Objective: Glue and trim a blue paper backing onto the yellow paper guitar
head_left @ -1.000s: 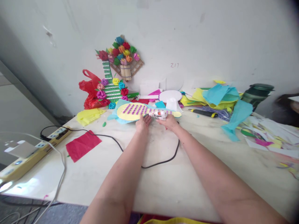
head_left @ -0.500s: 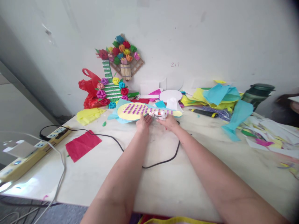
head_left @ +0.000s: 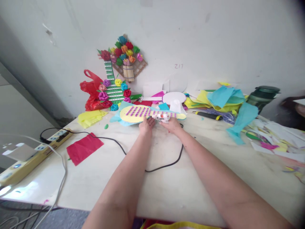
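Observation:
A yellow guitar-shaped paper cutout point(head_left: 123, 115) with purple strips across it lies over light-blue crepe paper point(head_left: 116, 119). My left hand point(head_left: 146, 125) is at the cutout's lower edge, with the thumb by the rim and the fingers close beneath; it appears to pinch the edge. My right hand point(head_left: 173, 125) is closed around a white glue gun point(head_left: 164, 117), its nozzle pointing left over the cutout's lower edge near my left fingers. The glue gun's handle is mostly hidden by the hand. A black cord point(head_left: 164, 166) loops below my hands across the table.
A green guitar-shaped craft point(head_left: 114, 94) with paper roses leans at the back beside a red plastic bag point(head_left: 91, 92). Red crepe paper point(head_left: 85, 149) and a power strip point(head_left: 51, 143) lie left. To the right are a utility knife point(head_left: 207, 115), a dark bottle point(head_left: 264, 95) and paper scraps point(head_left: 274, 132).

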`<state>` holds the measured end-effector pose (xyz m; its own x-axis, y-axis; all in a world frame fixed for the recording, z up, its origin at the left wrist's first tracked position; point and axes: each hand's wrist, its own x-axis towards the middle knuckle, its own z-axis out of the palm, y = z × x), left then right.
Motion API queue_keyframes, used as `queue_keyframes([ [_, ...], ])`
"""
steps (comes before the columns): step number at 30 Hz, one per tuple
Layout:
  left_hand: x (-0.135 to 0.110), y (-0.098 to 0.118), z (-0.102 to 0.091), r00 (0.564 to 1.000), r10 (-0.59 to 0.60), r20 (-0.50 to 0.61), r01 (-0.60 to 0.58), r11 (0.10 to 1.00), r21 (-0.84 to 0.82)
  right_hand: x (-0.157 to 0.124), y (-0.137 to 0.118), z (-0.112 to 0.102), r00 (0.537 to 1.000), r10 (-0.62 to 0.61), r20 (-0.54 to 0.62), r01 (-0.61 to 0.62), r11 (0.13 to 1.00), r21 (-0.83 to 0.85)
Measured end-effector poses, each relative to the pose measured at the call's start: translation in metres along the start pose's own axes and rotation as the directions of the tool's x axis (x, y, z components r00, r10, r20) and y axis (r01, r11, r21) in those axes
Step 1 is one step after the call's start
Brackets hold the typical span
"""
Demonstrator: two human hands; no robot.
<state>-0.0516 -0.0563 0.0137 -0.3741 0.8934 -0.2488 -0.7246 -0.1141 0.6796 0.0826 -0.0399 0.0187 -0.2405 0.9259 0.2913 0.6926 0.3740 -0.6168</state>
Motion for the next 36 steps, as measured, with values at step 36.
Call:
queue_keyframes([
  [36,0.006,0.014,-0.003,0.984,-0.177,0.008,0.177,0.984,0.011,-0.005,-0.001,-0.011,0.991,0.105,0.077,-0.119,0.971,0.206],
])
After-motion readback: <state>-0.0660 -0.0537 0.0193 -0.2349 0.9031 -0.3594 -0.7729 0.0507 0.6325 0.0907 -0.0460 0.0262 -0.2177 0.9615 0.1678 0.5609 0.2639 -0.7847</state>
